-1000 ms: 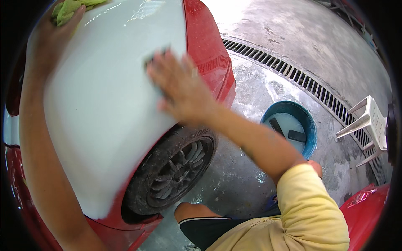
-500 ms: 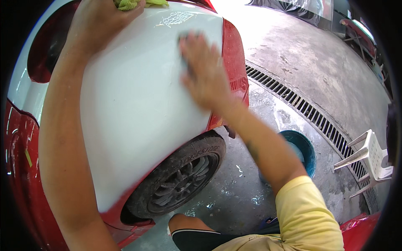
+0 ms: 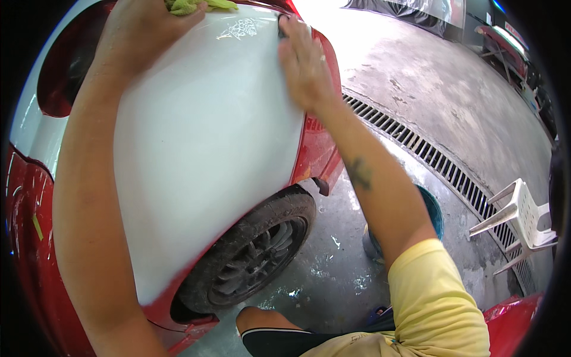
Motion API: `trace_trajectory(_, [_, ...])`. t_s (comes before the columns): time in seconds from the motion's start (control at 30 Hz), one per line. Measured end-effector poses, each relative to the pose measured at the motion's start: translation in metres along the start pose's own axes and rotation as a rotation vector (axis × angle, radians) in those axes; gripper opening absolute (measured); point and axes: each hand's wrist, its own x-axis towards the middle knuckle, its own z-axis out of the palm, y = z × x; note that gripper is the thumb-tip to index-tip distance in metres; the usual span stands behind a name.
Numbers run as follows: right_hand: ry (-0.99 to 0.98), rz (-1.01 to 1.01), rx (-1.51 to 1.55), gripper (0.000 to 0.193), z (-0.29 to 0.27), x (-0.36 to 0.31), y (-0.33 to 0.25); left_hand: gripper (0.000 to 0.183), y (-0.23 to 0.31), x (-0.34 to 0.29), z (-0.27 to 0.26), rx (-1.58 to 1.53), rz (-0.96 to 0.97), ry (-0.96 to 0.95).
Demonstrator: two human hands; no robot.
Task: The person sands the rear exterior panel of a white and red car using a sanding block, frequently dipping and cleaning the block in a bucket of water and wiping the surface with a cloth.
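**Concrete floor open to the right, right hand at the panel's upper right edge**

Floor [image 3: 416,74]: broad bare stretch right of the car [image 3: 27,232], slatted drain [image 3: 416,143] running diagonally through it. White plastic chair [image 3: 526,217] at far right, legs by the drain. Teal tub [image 3: 433,208] sits between drain and car, mostly behind the right forearm, so contents hidden.

Work surface: white curved panel [image 3: 202,149] on the red car. Middle is clear between the two arms. Right edge meets a red section [image 3: 315,149]; lower edge curves over the wheel arch, wheel [image 3: 256,256] just below. Left forearm crosses the panel's left side and hides part of that border. Shiny wet-looking streaks [image 3: 238,28] near the top, between the hands.

Right hand [image 3: 303,62]: fingers long, nearly straight, close together, laid over a dark block [image 3: 282,27]. Only a strip of the block shows, at the left of the fingertips; the rest is under them. It lies at the panel's upper right corner, near the red seam. Can't tell if thumb and fingers pinch it; underside hidden.

Left hand [image 3: 143,33]: at the panel's top left, partly cut by the frame. Thumb points right, yellow-green cloth [image 3: 187,6] right at it. Finger curl and grip on the cloth: can't tell.
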Motion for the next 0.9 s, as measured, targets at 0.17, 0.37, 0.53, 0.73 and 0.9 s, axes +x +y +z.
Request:
trace_trajectory(0.17, [-0.101,0.008,0.080,0.076,0.006,-0.098,-0.077,0.036,-0.015,-0.011,0.004,0.136,-0.036,-0.104])
trace_trajectory(0.37, [-0.101,-0.061,-0.063,0.069,-0.012,-0.084,-0.030,0.044,-0.014,-0.005,0.017,0.106,-0.028,-0.037])
trace_trajectory(0.53, [-0.021,0.071,0.015,0.068,0.008,-0.033,-0.011,0.043,-0.022,-0.010,0.019,0.095,-0.021,-0.032])
trace_trajectory(0.73, [-0.352,-0.087,0.054,0.079,-0.020,-0.157,-0.076,0.047,-0.016,-0.003,0.017,0.086,-0.059,-0.084])
trace_trajectory(0.9, [-0.032,0.089,0.038,0.060,-0.011,0.009,0.016,0.044,-0.021,-0.006,0.018,0.069,-0.014,-0.065])
